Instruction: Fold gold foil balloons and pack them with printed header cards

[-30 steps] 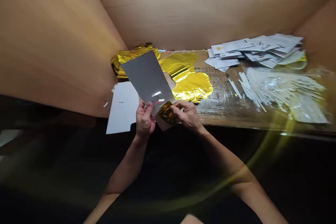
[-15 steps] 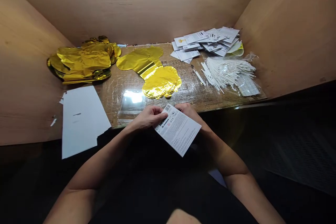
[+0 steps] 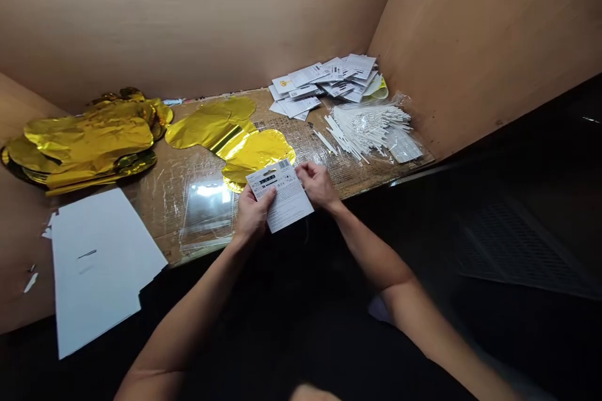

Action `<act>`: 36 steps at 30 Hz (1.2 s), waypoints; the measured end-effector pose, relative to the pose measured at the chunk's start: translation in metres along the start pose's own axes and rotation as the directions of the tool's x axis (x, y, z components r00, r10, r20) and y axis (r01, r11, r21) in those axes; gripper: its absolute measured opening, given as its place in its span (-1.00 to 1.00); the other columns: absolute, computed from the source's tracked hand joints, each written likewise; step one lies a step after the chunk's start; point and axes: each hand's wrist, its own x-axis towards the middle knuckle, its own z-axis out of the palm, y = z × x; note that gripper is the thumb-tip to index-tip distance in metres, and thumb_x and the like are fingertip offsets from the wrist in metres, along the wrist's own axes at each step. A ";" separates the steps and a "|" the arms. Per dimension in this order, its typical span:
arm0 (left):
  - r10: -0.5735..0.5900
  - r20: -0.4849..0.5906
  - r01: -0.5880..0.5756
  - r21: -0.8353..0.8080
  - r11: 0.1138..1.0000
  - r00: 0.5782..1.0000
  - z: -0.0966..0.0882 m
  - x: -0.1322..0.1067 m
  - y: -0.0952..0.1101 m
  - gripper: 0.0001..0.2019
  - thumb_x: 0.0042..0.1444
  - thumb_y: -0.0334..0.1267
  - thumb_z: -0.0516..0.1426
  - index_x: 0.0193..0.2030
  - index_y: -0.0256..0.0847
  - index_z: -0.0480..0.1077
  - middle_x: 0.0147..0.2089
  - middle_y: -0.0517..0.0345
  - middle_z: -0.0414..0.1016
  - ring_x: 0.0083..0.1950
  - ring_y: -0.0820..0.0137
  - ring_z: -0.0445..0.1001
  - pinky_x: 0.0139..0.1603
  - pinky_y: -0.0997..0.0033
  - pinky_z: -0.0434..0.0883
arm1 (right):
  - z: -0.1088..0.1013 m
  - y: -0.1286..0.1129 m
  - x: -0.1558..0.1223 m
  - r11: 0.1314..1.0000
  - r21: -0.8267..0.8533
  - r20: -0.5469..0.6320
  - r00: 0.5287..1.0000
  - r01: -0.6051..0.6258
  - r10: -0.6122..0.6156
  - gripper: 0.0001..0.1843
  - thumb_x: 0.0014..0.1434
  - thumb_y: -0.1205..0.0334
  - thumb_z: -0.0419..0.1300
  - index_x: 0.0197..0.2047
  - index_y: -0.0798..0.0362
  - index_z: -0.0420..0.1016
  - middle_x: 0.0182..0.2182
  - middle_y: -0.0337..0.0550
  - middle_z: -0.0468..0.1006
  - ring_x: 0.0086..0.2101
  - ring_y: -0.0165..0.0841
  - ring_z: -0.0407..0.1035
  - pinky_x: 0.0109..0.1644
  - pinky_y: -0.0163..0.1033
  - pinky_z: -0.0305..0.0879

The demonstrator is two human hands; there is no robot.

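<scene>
Work in the head view, which is the only one, seems to be somewhere in the middle, neither at its beginning nor at its end. The left hand (image 3: 253, 212) holds a printed card (image 3: 288, 203), with its thumb pressed flat on the printed face. The card is tilted, with its hanging slot at the upper edge, and it is held at the front edge of the table (image 3: 155, 213). The right hand (image 3: 317, 183) is just beside the right edge of this card, with fingers curled; I cannot tell if it pinches something or only rests against the edge. As I judge, the part which looks done is the pile of printed packets (image 3: 324, 84) at the back right, where several similar white pieces lie loosely over each other. The part which looks left is larger: a thick heap of gold foil (image 3: 94, 141) lies at the far left, some spread foil shapes (image 3: 230, 138) lie behind the card, and many white sticks (image 3: 367, 125) lie loose near the right side. Transparent bags (image 3: 207, 213) lie flat near the left hand, and white sheets (image 3: 103, 269) stick out over the front edge. How many cards remain, I cannot tell.
</scene>
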 end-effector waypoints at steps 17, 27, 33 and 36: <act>-0.182 -0.144 0.166 -0.117 0.979 0.973 -0.029 0.009 0.019 -0.58 0.01 -0.29 0.32 0.06 -0.19 0.53 -0.02 0.00 0.72 -0.02 0.09 0.71 0.11 0.01 0.67 | -0.047 -0.023 0.050 0.939 -0.344 0.060 0.997 -0.016 0.039 -0.76 0.32 0.24 0.19 -0.35 0.16 0.57 -0.34 0.06 0.65 -0.34 -0.25 0.49 -0.23 -0.21 0.35; -0.113 -0.113 0.098 -0.133 0.986 0.987 -0.033 0.001 0.012 -0.50 0.09 -0.19 0.35 0.18 -0.23 0.49 0.09 -0.07 0.69 0.11 0.02 0.68 0.18 -0.01 0.64 | 0.012 -0.048 -0.037 0.949 0.304 0.208 0.978 -0.082 0.018 -0.69 0.14 0.07 0.30 -0.51 0.02 0.36 -0.59 -0.34 0.33 -0.53 -0.46 0.15 -0.42 -0.28 0.11; -0.128 -0.074 0.118 -0.123 0.985 0.989 -0.036 -0.002 0.010 -0.50 0.07 -0.17 0.36 0.16 -0.24 0.49 0.03 -0.06 0.71 0.07 0.00 0.69 0.15 -0.02 0.64 | 0.013 -0.040 -0.028 0.960 0.267 0.290 0.957 -0.080 -0.001 -0.60 0.13 0.01 0.39 -0.53 0.02 0.33 -0.54 -0.30 0.35 -0.48 -0.44 0.19 -0.38 -0.29 0.14; -0.115 -0.045 0.110 -0.092 0.990 0.992 -0.031 -0.004 0.004 -0.49 0.04 -0.19 0.38 0.13 -0.23 0.47 0.00 -0.04 0.71 0.05 0.03 0.69 0.13 0.01 0.63 | 0.023 -0.029 -0.024 0.920 0.363 0.272 0.961 -0.147 0.046 -0.47 0.08 -0.20 0.46 -0.47 -0.01 0.31 -0.53 -0.33 0.33 -0.51 -0.45 0.16 -0.43 -0.31 0.13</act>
